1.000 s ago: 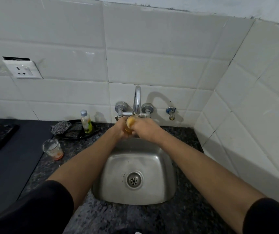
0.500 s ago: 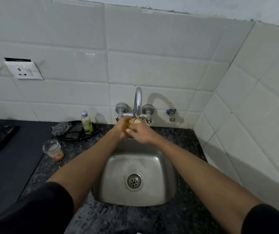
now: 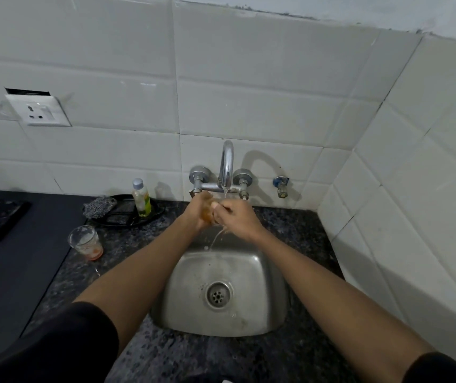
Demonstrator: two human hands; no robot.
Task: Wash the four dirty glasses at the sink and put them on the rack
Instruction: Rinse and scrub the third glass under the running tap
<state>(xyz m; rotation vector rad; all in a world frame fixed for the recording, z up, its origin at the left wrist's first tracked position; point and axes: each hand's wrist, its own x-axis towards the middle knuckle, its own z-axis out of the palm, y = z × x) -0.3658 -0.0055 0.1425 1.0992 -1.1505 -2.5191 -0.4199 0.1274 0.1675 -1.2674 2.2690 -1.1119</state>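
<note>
Under the running tap (image 3: 226, 167) above the sink (image 3: 221, 322), the left hand (image 3: 198, 210) grips a wet orange-stained glass (image 3: 209, 214) while the right hand (image 3: 236, 217) curls over it; judged light, rigid, breakable and slippery, best held round its wall.

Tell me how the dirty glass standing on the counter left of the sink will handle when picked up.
The glass looks small, clear and thin-walled, so probably light and breakable. It narrows toward its base, so a sideways knock might tip it. Reddish residue sits at the bottom; the inside may be sticky.
</note>
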